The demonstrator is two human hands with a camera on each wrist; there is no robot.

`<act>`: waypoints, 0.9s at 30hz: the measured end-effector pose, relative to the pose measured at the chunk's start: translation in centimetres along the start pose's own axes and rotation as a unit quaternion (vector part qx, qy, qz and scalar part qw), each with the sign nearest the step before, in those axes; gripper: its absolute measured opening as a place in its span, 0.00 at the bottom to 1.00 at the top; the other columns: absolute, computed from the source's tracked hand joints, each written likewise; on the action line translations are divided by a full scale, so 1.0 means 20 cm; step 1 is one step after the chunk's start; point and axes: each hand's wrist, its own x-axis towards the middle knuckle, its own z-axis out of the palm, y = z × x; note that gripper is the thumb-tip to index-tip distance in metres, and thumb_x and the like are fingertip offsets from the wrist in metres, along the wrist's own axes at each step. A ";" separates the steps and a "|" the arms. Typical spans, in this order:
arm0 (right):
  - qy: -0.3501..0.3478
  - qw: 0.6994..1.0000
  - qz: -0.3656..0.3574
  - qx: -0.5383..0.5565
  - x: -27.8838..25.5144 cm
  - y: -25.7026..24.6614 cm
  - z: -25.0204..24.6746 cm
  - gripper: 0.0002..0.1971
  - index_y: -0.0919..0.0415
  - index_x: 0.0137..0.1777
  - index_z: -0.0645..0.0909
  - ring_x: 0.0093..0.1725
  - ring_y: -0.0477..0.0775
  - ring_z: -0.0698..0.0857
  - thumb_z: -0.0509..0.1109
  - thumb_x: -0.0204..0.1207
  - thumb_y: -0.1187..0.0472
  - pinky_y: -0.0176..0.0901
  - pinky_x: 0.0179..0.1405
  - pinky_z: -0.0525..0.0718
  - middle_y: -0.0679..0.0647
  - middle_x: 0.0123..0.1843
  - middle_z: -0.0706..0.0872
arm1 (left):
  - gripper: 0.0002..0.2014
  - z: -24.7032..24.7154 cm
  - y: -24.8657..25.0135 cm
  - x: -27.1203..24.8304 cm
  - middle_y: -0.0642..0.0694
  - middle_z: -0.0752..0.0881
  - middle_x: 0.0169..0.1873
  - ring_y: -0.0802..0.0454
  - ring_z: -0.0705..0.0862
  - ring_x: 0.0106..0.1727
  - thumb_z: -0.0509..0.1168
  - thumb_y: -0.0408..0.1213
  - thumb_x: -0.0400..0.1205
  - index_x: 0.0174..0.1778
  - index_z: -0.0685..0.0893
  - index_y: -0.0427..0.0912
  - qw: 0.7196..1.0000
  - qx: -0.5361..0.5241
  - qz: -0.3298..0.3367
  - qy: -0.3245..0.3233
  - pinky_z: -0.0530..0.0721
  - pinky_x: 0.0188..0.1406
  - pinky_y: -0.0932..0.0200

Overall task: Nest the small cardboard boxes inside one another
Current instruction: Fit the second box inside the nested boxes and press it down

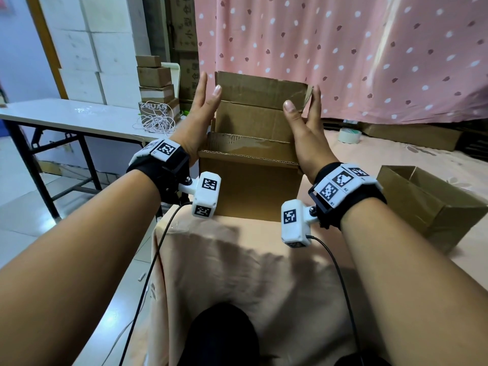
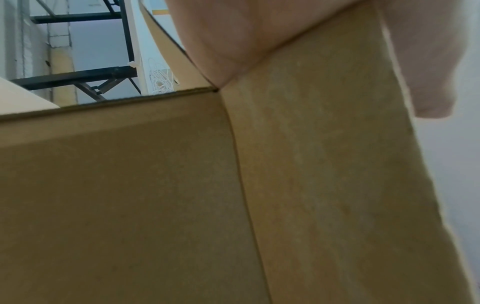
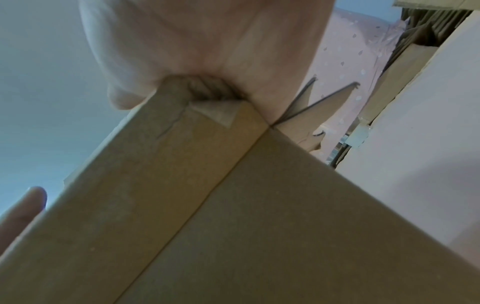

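Both arms stretched forward, wrists up. Left hand (image 1: 202,116) and right hand (image 1: 307,122) face each other, palms inward, fingers straight and pointing up.

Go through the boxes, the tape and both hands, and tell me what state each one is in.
Middle box: upright, top flaps open.
Inner box: partly inside the middle box, flaps raised.
Side box: lying on the bed, open.
Tape roll: flat on the bed.
Left hand: fingers straight, beside the inner box.
Right hand: fingers straight, against the inner box's right flap.

upright flaps (image 1: 260,87) wall box opening (image 1: 253,122)
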 end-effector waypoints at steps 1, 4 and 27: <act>-0.001 1.000 -0.003 -0.009 -0.01 -0.01 0.00 0.41 0.38 0.90 0.39 0.75 0.30 0.54 0.61 0.87 0.38 0.34 0.72 0.51 0.44 0.92 0.47 | 0.48 0.00 0.00 0.00 0.55 0.56 0.91 0.47 0.60 0.89 0.56 0.76 0.75 0.89 0.44 0.69 1.000 0.011 -0.002 -0.001 0.55 0.88 0.32; -0.002 1.000 -0.010 -0.023 -0.03 -0.03 0.00 0.43 0.39 0.90 0.37 0.71 0.28 0.53 0.63 0.86 0.39 0.32 0.72 0.51 0.43 0.91 0.47 | 0.49 -0.01 -0.01 -0.01 0.67 0.75 0.79 0.51 0.68 0.85 0.65 0.73 0.76 0.89 0.45 0.70 1.000 0.018 -0.007 0.003 0.58 0.88 0.35; -0.001 0.999 0.026 -0.024 -0.02 0.01 0.01 0.46 0.32 0.89 0.41 0.82 0.51 0.72 0.71 0.84 0.48 0.51 0.83 0.69 0.50 0.88 0.67 | 0.47 -0.01 -0.01 -0.03 0.48 0.89 0.60 0.57 0.93 0.54 0.76 0.32 0.81 0.90 0.55 0.52 0.999 -0.018 -0.027 0.005 0.90 0.53 0.59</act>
